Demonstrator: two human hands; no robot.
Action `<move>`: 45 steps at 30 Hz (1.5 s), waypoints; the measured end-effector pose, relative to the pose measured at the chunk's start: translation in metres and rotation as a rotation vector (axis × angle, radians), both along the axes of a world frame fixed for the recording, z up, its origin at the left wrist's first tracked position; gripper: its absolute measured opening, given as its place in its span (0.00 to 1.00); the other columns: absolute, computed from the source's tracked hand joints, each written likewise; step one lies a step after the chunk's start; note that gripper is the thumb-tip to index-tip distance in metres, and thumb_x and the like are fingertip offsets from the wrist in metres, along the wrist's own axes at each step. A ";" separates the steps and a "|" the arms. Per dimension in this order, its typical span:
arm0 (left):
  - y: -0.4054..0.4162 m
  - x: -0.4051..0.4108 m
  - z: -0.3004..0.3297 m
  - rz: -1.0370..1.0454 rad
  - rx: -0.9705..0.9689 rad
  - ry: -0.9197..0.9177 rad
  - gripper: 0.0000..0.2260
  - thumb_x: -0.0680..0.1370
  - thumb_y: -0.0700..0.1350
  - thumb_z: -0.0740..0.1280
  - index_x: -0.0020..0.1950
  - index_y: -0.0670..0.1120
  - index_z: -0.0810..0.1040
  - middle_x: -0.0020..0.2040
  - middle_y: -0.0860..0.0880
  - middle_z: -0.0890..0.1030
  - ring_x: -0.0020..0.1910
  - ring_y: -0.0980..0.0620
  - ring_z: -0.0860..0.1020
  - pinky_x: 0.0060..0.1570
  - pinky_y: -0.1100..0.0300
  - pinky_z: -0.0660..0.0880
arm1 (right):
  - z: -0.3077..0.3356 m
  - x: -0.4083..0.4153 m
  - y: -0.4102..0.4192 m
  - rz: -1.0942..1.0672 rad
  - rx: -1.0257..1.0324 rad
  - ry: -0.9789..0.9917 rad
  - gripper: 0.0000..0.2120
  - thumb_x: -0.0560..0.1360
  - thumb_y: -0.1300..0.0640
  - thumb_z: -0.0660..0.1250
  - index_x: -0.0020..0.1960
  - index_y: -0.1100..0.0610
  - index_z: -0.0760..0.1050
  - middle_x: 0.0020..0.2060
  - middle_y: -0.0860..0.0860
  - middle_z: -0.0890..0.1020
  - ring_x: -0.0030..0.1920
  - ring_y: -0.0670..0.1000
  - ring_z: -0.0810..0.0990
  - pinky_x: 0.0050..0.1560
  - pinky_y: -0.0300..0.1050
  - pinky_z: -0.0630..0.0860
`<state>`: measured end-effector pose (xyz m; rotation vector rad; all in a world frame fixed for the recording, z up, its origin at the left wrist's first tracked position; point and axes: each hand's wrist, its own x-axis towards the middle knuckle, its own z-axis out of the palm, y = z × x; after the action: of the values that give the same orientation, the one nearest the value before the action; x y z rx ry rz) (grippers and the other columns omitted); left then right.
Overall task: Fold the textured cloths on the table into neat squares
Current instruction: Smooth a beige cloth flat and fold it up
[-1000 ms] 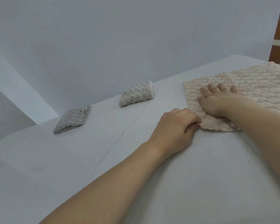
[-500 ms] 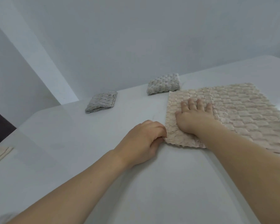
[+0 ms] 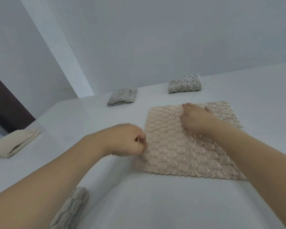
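Beige cloth (image 3: 180,151): soft, floppy; take by corners. Left hand (image 3: 127,140) pinches its left edge, right hand (image 3: 196,118) flat on top

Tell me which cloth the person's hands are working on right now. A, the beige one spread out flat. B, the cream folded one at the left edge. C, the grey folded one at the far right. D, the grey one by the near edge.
A: the left hand grips the left edge of the spread beige cloth while the right hand rests on top of it.
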<state>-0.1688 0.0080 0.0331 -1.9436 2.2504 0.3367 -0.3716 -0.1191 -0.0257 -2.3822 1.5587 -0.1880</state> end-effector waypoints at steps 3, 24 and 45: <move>-0.037 -0.028 0.001 0.117 -0.265 0.202 0.15 0.80 0.43 0.58 0.62 0.50 0.78 0.62 0.52 0.78 0.59 0.54 0.75 0.57 0.62 0.70 | -0.006 -0.018 -0.022 -0.054 -0.022 0.019 0.26 0.83 0.50 0.44 0.79 0.55 0.47 0.79 0.51 0.49 0.78 0.52 0.46 0.76 0.56 0.41; -0.140 -0.045 -0.092 0.189 -0.210 0.113 0.26 0.84 0.56 0.43 0.81 0.52 0.46 0.81 0.55 0.45 0.79 0.56 0.43 0.77 0.53 0.40 | -0.036 -0.032 -0.063 -0.014 -0.070 0.106 0.26 0.82 0.44 0.39 0.79 0.47 0.44 0.78 0.44 0.45 0.78 0.47 0.43 0.76 0.51 0.40; -0.064 -0.074 -0.090 0.146 -0.190 0.103 0.26 0.84 0.56 0.42 0.81 0.50 0.45 0.81 0.55 0.43 0.79 0.56 0.41 0.77 0.52 0.38 | -0.032 -0.041 0.029 -0.098 -0.062 0.077 0.27 0.82 0.45 0.38 0.79 0.49 0.43 0.79 0.47 0.44 0.78 0.51 0.42 0.76 0.55 0.39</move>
<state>-0.2432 -0.0562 -0.0573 -2.2416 2.2835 0.2537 -0.4122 -0.0898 -0.0572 -2.3869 1.7307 -0.1692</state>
